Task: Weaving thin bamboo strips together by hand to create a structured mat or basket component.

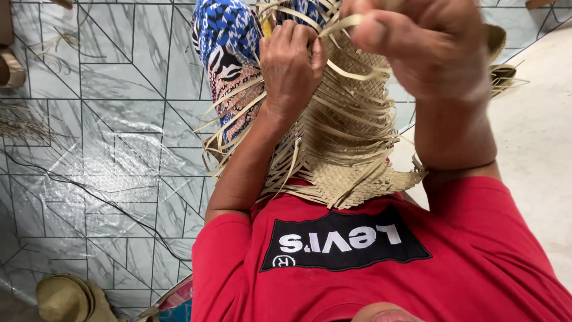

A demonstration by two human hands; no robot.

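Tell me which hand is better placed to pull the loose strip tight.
Probably the right. The right hand already appears to pinch a pale strip at its fingertips, raised above the work. The left hand is curled over the woven piece, steadying its edge.

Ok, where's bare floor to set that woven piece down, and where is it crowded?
Bare patterned floor lies left of the left hand, between the loose straw and the finished hat. The pale floor right of the right hand is free. The lap is crowded: woven piece, trailing strips.
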